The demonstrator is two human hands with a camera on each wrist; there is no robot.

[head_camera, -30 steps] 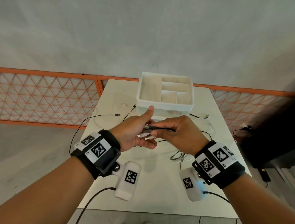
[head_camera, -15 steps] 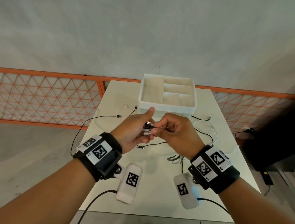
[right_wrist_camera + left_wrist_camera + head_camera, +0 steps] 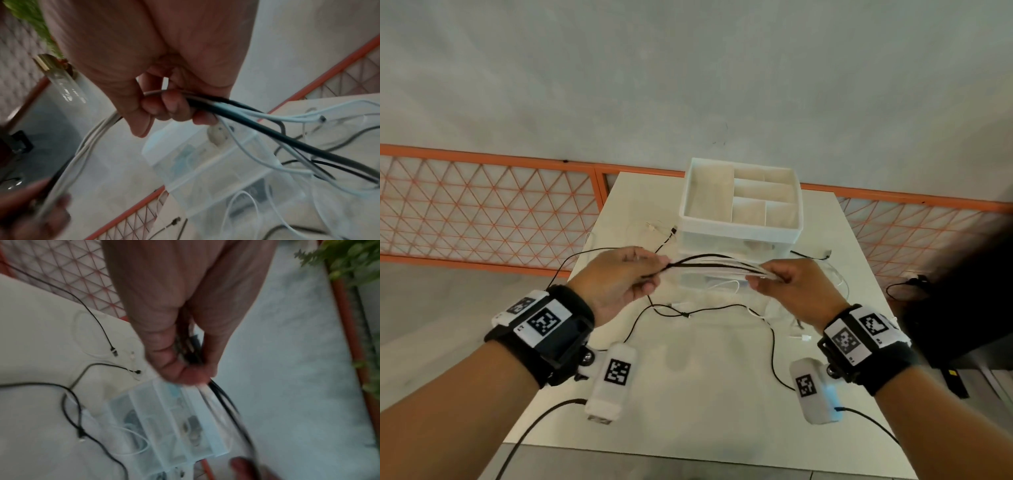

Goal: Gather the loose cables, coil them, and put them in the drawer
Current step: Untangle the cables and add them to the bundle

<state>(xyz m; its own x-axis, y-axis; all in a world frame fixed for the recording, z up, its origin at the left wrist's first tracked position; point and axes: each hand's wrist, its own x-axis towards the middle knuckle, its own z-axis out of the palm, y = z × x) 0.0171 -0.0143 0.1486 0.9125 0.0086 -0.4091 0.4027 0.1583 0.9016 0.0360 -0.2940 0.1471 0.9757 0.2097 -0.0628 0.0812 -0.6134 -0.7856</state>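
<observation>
Head view: at mid-frame the left hand [image 3: 619, 277] and right hand [image 3: 789, 287] each pinch an end of a bundle of cables [image 3: 714, 265], black and white strands stretched between them above the table [image 3: 688, 394]. Behind it stands the drawer unit [image 3: 743, 226], its top tray divided into compartments. More loose cables [image 3: 722, 308] trail across the table below the hands.

Left wrist view: blurred; fingers [image 3: 170, 363] curl round the strands at centre, the clear drawer unit [image 3: 170, 423] lower middle.

Right wrist view: fingers [image 3: 172, 105] close round the bundle at centre; strands fan toward the right edge.
</observation>
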